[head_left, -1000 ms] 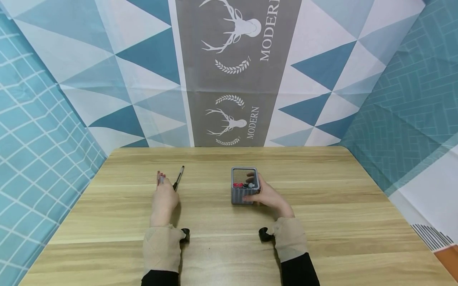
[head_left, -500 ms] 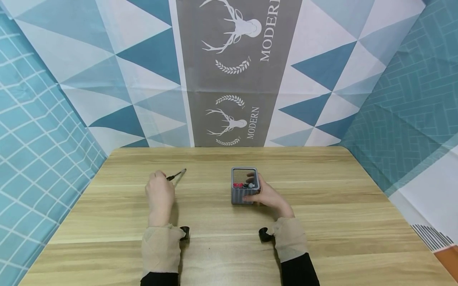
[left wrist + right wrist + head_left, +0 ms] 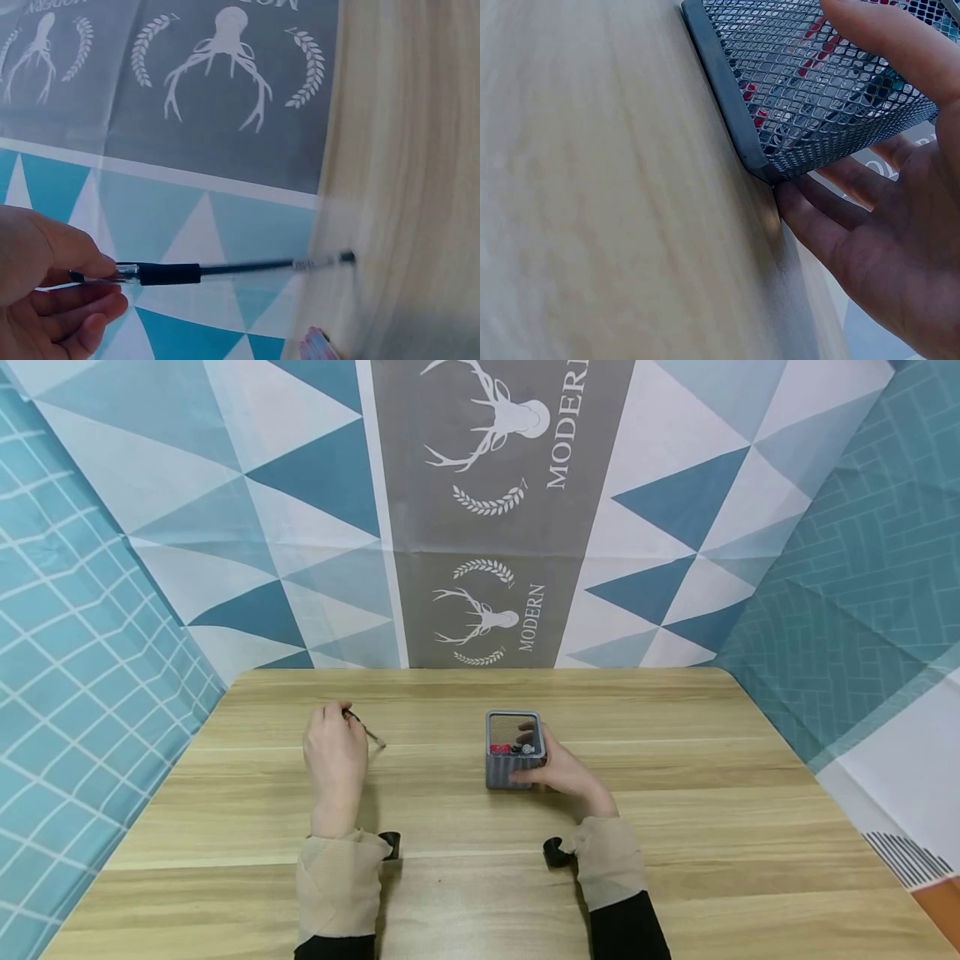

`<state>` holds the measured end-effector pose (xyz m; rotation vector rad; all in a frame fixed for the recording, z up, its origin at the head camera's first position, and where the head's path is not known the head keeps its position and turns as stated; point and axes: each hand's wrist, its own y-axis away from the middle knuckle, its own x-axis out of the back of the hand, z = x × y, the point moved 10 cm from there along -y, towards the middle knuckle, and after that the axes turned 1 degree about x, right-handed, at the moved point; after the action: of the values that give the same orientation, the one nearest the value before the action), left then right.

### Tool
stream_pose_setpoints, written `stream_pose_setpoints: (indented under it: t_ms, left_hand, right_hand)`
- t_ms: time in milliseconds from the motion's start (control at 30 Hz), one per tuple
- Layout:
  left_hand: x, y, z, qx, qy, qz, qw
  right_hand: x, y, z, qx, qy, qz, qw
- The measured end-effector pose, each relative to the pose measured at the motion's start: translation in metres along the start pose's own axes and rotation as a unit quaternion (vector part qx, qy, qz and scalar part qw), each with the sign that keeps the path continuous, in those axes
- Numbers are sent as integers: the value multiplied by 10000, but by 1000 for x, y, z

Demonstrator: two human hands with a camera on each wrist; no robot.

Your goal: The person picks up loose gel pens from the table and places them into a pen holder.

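Observation:
A clear-barrelled pen (image 3: 366,730) with a black grip is pinched between the thumb and fingers of the left hand (image 3: 335,760). In the left wrist view the fingers hold this pen (image 3: 171,274) at the end beside its black grip, and its other end points out over the table. From the right hand (image 3: 568,774), fingers and thumb wrap the side of a grey mesh pen holder (image 3: 504,773) standing on the table. Through the mesh of the pen holder (image 3: 787,105) in the right wrist view, several pens with red, black and pale parts show.
The wooden table (image 3: 450,877) runs back to a patterned cloth wall (image 3: 480,552), with blue hangings on both sides. A small pinkish, bluish-striped thing (image 3: 319,345) shows at the bottom of the left wrist view.
The left hand has taken hold of the pen, which lay on the table. The pen has turned, so its free end now points nearer and rightward. The right hand stays still.

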<state>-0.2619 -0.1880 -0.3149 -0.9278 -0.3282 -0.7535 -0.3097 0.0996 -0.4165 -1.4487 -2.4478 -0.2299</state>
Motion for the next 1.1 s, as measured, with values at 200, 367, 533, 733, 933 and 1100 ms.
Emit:
stream_pose_setpoints:
  t_ms: [200, 367, 533, 733, 933, 1100]
  left_hand:
    - [7, -1, 21, -254, 122, 59, 9996]
    - [11, 0, 34, -455, 361, 101, 9983]
    - [16, 1, 47, -735, 568, 251, 9954]
    - [24, 4, 63, -1014, 791, 450, 9907]
    - [26, 9, 78, -1288, 881, 537, 9863]
    - [27, 12, 90, -1407, 1094, 481, 9828]
  right_hand:
    - [1, 0, 1, -16, 31, 20, 10000]
    - [0, 0, 1, -26, 25, 9, 10000]
    - [0, 0, 2, -2, -19, -11, 10000]
    - [0, 0, 1, -52, -18, -15, 10000]
    - [0, 1, 0, -76, 70, -25, 9999]
    - [0, 0, 2, -100, 4, -33, 9999]
